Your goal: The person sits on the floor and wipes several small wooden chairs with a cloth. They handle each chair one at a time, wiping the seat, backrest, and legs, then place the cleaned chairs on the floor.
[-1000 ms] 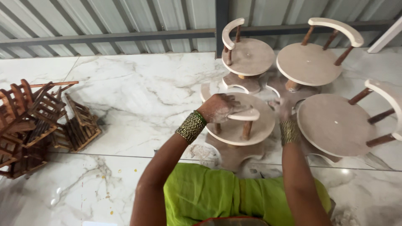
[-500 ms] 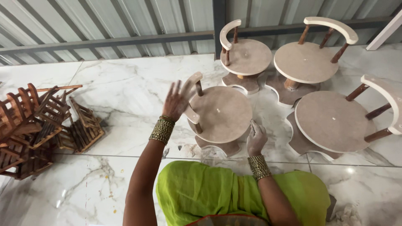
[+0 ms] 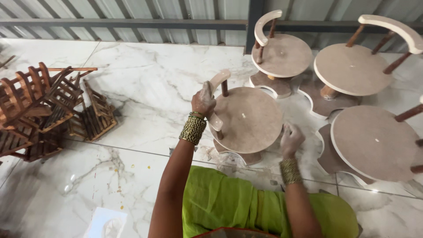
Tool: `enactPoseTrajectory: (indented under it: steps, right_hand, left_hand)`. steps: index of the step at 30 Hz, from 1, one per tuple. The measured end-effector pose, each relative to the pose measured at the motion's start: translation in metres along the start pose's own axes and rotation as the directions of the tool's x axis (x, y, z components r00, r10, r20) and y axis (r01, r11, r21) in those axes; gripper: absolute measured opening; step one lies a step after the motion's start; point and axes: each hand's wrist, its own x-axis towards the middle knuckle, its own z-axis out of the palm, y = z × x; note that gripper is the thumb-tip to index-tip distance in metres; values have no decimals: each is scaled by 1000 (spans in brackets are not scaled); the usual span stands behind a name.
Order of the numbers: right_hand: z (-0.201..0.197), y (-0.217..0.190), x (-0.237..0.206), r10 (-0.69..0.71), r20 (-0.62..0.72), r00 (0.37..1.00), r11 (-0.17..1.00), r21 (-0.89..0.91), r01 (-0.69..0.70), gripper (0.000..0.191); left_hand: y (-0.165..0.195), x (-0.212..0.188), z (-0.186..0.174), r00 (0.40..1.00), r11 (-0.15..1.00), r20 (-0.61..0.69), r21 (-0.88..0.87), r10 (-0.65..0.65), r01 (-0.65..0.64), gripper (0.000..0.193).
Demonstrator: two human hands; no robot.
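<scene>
At the centre of the head view, a small round wooden chair (image 3: 249,119) sits on the marble floor (image 3: 145,83) right in front of the person, close enough that both arms reach it without stretching. The left hand (image 3: 203,100) is wrapped over the pale curved backrest (image 3: 217,101) on the chair's left edge, fingers closed round the rail; that grip looks like a way to steady or turn the piece. The right hand (image 3: 291,139) rests at the lower right rim of the seat with the fingers loosely curled against the edge, and I cannot tell whether it pinches anything or only braces. A green garment (image 3: 229,207) fills the bottom of the frame, which puts the person low over the work.

To the upper right stand two more chairs of the same kind (image 3: 282,55) (image 3: 352,68), and a fourth (image 3: 374,141) lies at the right edge, just beside the one in hand; grouped so, they read as a batch kept together. At the left of the frame, well apart, a heap of dark slatted wooden racks (image 3: 48,110) leans in a pile. A grey corrugated wall (image 3: 132,9) runs along the top.
</scene>
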Motion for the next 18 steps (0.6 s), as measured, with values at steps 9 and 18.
enactPoseTrajectory:
  steps: [9,18]
  right_hand:
    - [59,-44,180,-31,664,747,1000,20,24,23]
    - [164,-206,103,-204,-57,977,877,432,208,20]
  left_hand:
    - [-24,36,23,995,977,-85,-204,44,-61,69]
    - [-20,26,-6,960,758,-93,-636,-264,146,39]
